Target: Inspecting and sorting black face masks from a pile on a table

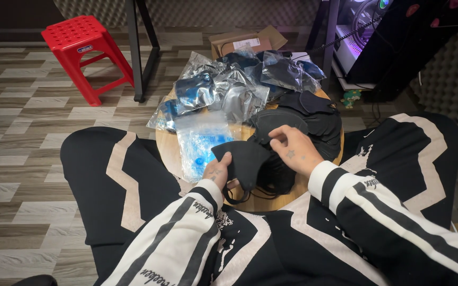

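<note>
The black mask (246, 159) sits between my two hands, low over the near edge of the round wooden table (166, 145). My left hand (217, 170) has it by the lower left corner; my right hand (292, 150) comes at it from the upper right, fingertips on its top edge. Just left of the mask, touching it, lies a clear bag (200, 140) with something blue inside. Just behind my right hand is a pile of loose black masks (314, 119), and beyond that a heap of shiny sealed packets (229, 85) covers the far half of the table.

Much is hard to read. The mask in my hands runs into the dark pile, so I cannot tell where one ends and the next begins. Thin black loops (261, 193) hang below it, over the table edge, and I cannot say which mask they belong to. My left fingers are tucked behind the fabric, out of sight. My sleeves cover both wrists.

My left hand is closed on the mask, thumb on top pressing the cloth against the hidden fingers. My right hand is half curled, thumb and forefinger drawn together, pinching the upper edge of the mask, the other fingers loosely bent above it.
</note>
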